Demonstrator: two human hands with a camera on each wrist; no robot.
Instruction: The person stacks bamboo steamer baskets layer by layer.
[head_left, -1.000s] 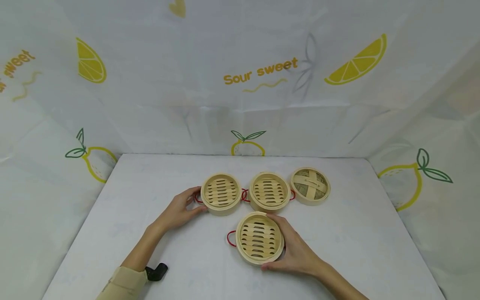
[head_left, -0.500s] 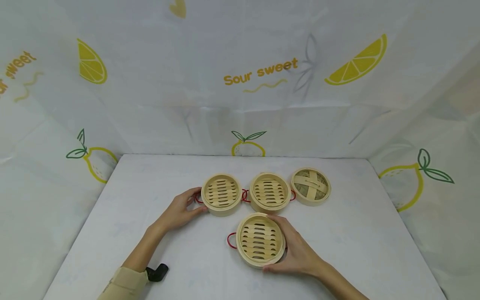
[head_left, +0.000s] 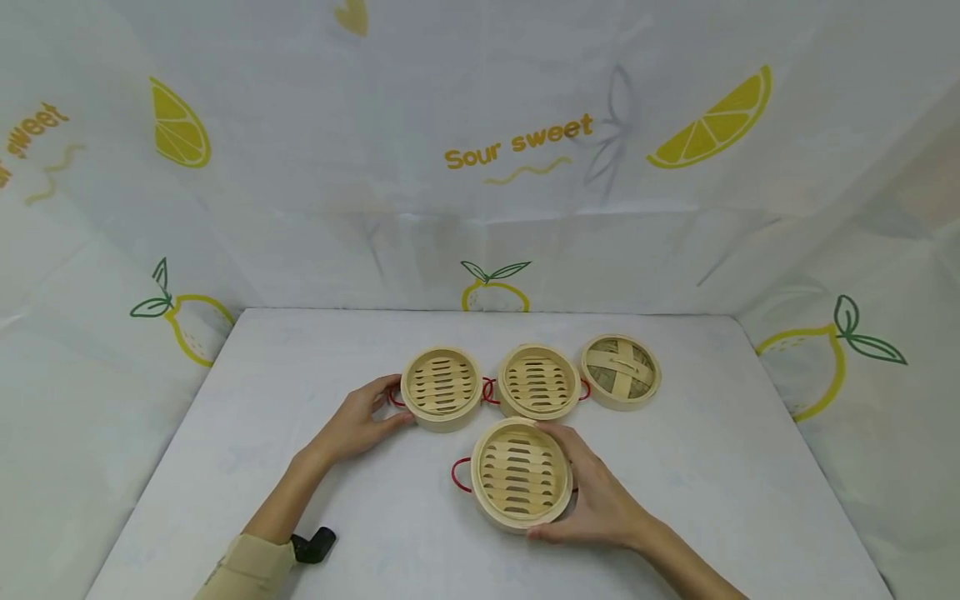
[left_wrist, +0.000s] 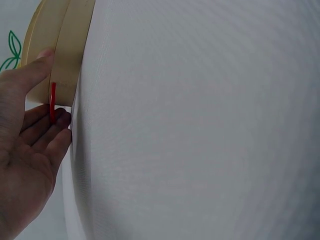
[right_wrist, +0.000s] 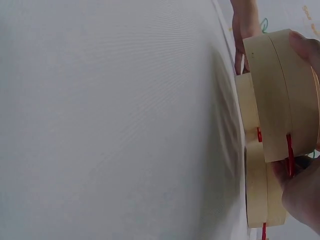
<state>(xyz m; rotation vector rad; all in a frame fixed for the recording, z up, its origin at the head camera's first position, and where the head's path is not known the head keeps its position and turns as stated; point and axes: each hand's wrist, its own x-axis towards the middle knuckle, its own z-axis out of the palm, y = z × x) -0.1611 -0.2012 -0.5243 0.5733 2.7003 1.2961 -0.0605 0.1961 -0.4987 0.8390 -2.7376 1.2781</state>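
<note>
My right hand [head_left: 592,492] grips a round bamboo steamer basket [head_left: 521,475] with a slatted floor and red loop handles, thumb at the near side and fingers at the far side. In the right wrist view this steamer basket [right_wrist: 280,95] looks raised off the table and a little tilted. Behind it, a second steamer basket [head_left: 444,386] stands at the left; my left hand [head_left: 367,419] holds its left side. In the left wrist view the thumb lies on the basket wall [left_wrist: 62,65], and the fingers reach past the red handle [left_wrist: 53,102].
Right of the left basket stands another steamer basket [head_left: 538,383], their red handles overlapping. A woven bamboo lid [head_left: 621,371] lies at the far right of the row. A small black object [head_left: 315,545] is by the left sleeve. Lemon-printed cloth [head_left: 375,250] rises behind the white table [head_left: 735,475].
The basket in my right hand has shifted slightly away from me, toward the row, and its tilt has changed a little. My left hand stays at the left basket.
</note>
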